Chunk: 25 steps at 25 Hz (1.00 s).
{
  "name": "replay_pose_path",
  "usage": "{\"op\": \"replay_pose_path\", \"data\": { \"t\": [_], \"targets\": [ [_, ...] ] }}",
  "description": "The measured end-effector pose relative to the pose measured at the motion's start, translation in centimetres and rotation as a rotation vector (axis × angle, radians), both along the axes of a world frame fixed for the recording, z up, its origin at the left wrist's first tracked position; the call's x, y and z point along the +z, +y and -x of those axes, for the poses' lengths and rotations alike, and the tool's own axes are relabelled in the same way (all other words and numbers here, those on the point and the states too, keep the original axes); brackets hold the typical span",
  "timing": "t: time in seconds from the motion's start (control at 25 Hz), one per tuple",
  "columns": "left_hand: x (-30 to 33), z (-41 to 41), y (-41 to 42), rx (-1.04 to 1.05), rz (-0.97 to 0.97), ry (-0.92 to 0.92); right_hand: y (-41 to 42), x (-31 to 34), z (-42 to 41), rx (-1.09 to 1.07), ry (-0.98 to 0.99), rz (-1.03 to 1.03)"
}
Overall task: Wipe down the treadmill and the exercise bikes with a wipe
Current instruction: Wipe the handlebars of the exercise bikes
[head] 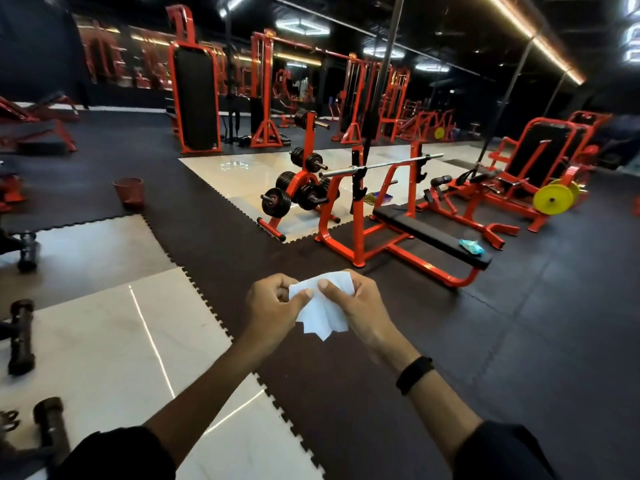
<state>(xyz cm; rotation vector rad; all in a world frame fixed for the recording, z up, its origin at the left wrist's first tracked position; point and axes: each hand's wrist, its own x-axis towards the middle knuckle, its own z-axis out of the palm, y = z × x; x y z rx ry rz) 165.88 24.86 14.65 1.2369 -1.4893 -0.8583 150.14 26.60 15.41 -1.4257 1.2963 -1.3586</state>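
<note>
A white wipe (322, 311) hangs in front of me at chest height, folded and creased, its lower edge loose. My left hand (273, 306) pinches its left side between thumb and fingers. My right hand (360, 306) pinches its right side, thumb on the front. A black band sits on my right wrist. No treadmill or exercise bike is plainly in view.
An orange bench press (398, 220) with a barbell stands ahead; a blue packet (471, 247) lies on its pad. A plate rack (301, 188) is to its left and a red bucket (129, 191) farther left. Dumbbells (21, 336) lie at the left on white tiles. Dark floor mats surround me.
</note>
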Motion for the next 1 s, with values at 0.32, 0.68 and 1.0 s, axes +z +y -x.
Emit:
{"op": "replay_pose_path", "data": {
  "t": [0.32, 0.68, 1.0],
  "targets": [
    [-17.1, 8.8, -9.2, 0.063, 0.113, 0.097, -10.7, -16.2, 9.5, 0.187, 0.111, 0.125],
    [-15.8, 11.7, -20.1, 0.304, 0.150, 0.035, -23.7, -14.9, 10.6, 0.302, 0.181, 0.160],
    [-19.7, 0.5, -31.9, 0.468, 0.102, 0.090, -38.5, -17.7, -1.5, 0.459, 0.211, 0.185]
  ]
}}
